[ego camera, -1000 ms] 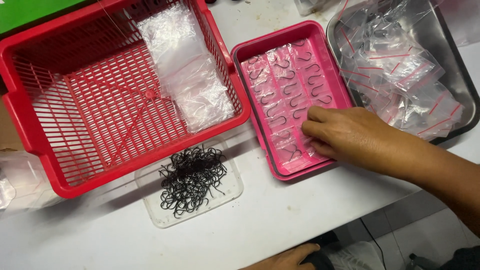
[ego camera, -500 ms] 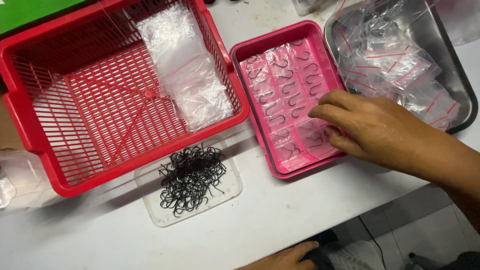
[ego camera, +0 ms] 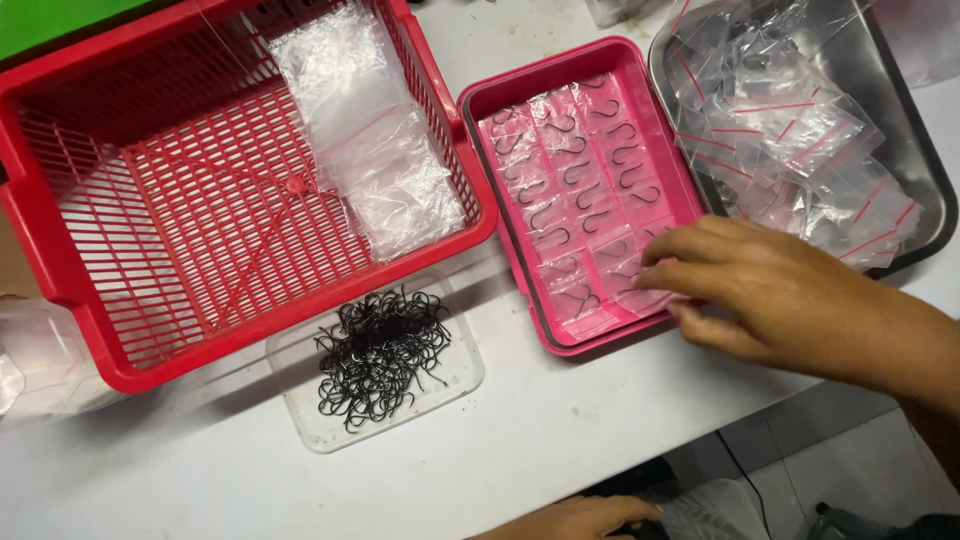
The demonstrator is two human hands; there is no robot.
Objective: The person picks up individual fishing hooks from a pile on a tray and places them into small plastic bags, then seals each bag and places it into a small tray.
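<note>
Our right hand (ego camera: 775,290) lies over the near right corner of the pink tray (ego camera: 500,100), fingers loosely spread and stretched flat, fingertips (ego camera: 650,278) resting on or just above the small clear bags (ego camera: 580,180) that line the tray floor, each holding a dark hook. We cannot tell whether the fingertips pinch a bag or only press on it; the hand hides that spot. The rows of bags run away from the hand, their long line pointing up and slightly left, so the untouched bags lie ahead of the fingertips.

Our left hand (ego camera: 575,518) shows only at the bottom edge, well apart from the tray, and its fingers are too cut off to tell how they stand. The right hand is plainly the nearer one.

Behind the right hand sits a metal tray (ego camera: 920,150) heaped with sealed bags (ego camera: 790,130). Far to its left, past the pink tray, stands a red basket (ego camera: 60,260), with a clear lid (ego camera: 460,385) of loose hooks (ego camera: 380,350) on the worktop (ego camera: 560,430).
</note>
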